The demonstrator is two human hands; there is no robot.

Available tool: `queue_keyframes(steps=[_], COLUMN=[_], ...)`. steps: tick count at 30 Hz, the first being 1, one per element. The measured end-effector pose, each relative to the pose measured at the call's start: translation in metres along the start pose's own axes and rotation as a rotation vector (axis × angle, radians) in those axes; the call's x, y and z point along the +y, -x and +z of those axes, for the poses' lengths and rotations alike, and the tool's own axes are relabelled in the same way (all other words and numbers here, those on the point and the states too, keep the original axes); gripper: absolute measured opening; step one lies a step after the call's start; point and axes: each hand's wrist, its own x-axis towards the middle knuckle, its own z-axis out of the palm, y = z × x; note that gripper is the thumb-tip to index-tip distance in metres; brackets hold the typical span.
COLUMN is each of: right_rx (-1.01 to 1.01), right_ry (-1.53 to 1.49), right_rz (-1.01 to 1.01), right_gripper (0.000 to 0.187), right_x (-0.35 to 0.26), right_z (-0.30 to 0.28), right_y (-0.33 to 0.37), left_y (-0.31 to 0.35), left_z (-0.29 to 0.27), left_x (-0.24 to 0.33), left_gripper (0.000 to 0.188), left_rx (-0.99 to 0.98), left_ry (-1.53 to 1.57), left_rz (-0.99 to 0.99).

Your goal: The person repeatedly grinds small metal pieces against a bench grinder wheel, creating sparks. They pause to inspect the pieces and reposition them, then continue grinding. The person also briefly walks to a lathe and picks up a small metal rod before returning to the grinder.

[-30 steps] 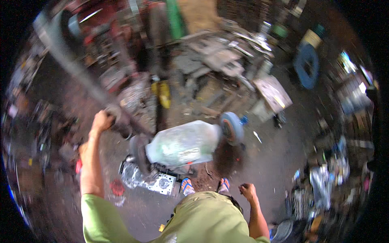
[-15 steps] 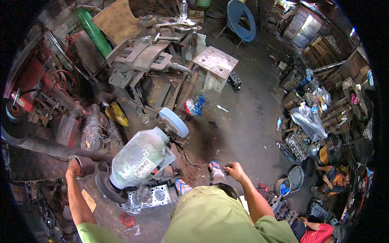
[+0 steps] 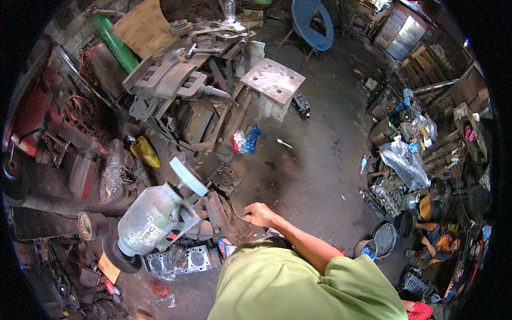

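Note:
My right hand [image 3: 260,214] is in front of me with its fingers curled together. The tip of a thin bent cord [image 3: 235,209] meets the fingertips in the picture; whether they grip it I cannot tell. Left of the hand stands a bench grinder [image 3: 146,221] with a worn grey-green body. Its pale blue-grey wheel [image 3: 189,177] faces away from me, and a dark wheel [image 3: 118,249] is at the near end. Beside the grinder sits a brown cylindrical piece [image 3: 88,225]. My left hand is out of the picture.
Behind the grinder is a cluttered bench with a big vise [image 3: 170,80]. A metal plate with holes [image 3: 273,81] stands beside it. A cylinder head [image 3: 184,260] lies below the grinder. Plastic-wrapped parts [image 3: 404,162] line the right side, where another person [image 3: 440,240] sits.
My left hand has left the brown cylindrical piece and gone out of view. My right hand has swung left and forward, toward the cord by the grinder. The view has shifted slightly.

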Motion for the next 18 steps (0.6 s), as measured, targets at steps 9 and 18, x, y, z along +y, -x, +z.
queue_keyframes(steps=[9,18], right_rx=[-0.284,-0.162], right_ry=[0.039,-0.210], right_rz=[-0.047,-0.042], right_gripper=[0.031,0.025], right_x=[-0.070,-0.092], right_z=[0.011,0.009], right_y=[-0.012,0.004], left_y=[0.255,0.353], left_z=[0.084,0.125], left_x=[0.074,0.345], left_gripper=[0.017,0.011], left_rx=[-0.614,-1.288], left_ry=[0.428,0.608], left_rz=[-0.490,-0.038])
